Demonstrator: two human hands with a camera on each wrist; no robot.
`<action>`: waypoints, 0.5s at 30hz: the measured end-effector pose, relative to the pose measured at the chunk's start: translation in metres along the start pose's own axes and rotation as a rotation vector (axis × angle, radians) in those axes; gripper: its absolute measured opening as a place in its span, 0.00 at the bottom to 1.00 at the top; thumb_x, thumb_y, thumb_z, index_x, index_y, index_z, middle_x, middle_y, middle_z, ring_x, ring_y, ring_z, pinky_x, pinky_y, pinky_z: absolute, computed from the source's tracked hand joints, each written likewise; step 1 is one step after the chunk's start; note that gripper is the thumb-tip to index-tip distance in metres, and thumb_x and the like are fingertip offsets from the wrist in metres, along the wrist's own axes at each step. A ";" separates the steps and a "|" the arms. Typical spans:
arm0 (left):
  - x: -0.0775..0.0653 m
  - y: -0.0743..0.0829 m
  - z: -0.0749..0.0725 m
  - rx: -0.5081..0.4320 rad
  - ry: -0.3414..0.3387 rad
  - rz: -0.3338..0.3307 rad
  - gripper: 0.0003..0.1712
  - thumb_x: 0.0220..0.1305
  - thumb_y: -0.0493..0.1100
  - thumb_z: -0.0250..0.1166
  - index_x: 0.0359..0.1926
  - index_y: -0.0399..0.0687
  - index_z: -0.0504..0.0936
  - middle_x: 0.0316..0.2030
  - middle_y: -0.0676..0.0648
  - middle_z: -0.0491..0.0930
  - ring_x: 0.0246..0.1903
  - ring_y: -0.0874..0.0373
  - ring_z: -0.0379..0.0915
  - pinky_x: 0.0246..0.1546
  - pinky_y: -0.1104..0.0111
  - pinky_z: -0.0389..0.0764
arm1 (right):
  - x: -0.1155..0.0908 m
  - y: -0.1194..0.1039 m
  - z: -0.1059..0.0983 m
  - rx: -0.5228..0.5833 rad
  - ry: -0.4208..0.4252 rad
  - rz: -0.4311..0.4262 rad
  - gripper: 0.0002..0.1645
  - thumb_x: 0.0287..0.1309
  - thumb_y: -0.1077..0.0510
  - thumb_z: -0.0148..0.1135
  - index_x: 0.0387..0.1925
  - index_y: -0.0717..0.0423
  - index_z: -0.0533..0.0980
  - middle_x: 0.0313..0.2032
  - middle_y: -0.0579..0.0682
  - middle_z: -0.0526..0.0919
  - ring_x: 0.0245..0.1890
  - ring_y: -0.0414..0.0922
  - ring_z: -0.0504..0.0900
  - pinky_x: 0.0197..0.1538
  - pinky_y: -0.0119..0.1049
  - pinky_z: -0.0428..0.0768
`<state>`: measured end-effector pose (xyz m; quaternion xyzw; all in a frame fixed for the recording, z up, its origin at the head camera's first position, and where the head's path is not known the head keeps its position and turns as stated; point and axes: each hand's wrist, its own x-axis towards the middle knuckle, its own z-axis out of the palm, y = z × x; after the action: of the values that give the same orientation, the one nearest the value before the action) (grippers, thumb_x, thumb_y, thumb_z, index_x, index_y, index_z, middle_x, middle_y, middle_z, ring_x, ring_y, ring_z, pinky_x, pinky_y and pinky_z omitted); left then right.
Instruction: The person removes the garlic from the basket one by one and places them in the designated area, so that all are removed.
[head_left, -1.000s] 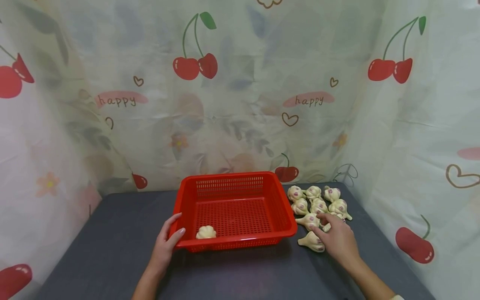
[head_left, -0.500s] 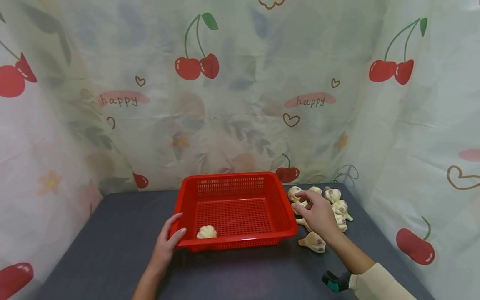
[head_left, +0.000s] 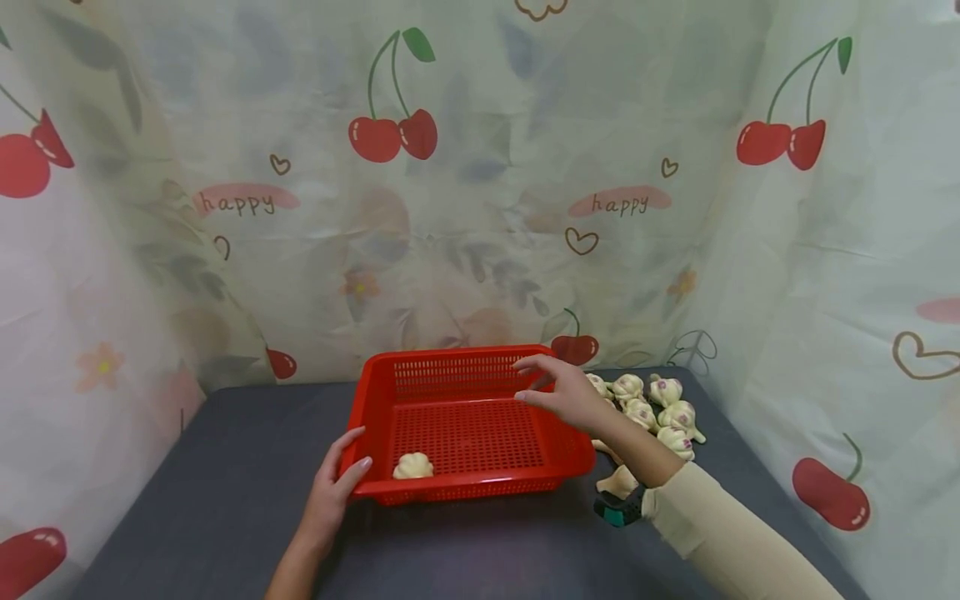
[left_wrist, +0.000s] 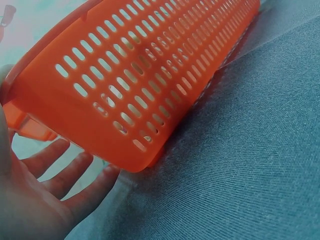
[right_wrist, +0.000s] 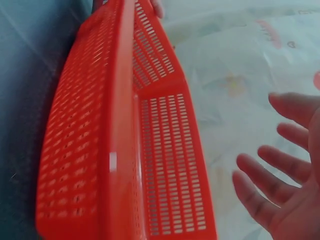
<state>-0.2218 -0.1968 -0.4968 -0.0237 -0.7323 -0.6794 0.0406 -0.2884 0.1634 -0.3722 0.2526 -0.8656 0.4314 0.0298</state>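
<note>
A red plastic basket (head_left: 472,479) with slotted sides rests on the dark table, a pale garlic bulb (head_left: 413,466) inside near its front left corner. My left hand (head_left: 335,471) grips the rim at that corner; in the left wrist view its spread fingers (left_wrist: 75,172) lie along the basket's end. Over the basket's right side hovers my right hand (head_left: 566,396), fingers loosely bent and apart. The right wrist view shows nothing between those fingers (right_wrist: 272,175). Several garlic bulbs (head_left: 677,414) lie right of the basket, some partly hidden by my right forearm.
A dark grey cloth (head_left: 247,467) covers the table. Behind and on both sides hangs a pale curtain (head_left: 480,250) printed with cherries. A black and teal wrist device (head_left: 617,508) hangs under my right sleeve, overlapping a front garlic bulb (head_left: 617,482).
My right hand has moved left and away from the garlic bulbs to above the basket's right side. My left hand, the basket and the bulb in it have stayed put.
</note>
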 end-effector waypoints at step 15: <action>-0.001 0.002 0.001 0.005 0.016 0.002 0.29 0.72 0.43 0.56 0.71 0.54 0.60 0.67 0.40 0.60 0.58 0.43 0.65 0.46 0.71 0.76 | 0.057 -0.014 0.035 0.204 -0.471 0.115 0.28 0.62 0.53 0.64 0.63 0.53 0.71 0.61 0.53 0.73 0.50 0.49 0.80 0.47 0.49 0.80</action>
<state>-0.2202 -0.1952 -0.4948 -0.0189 -0.7337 -0.6776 0.0475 -0.3257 0.1066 -0.3689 0.2981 -0.8137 0.4467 -0.2225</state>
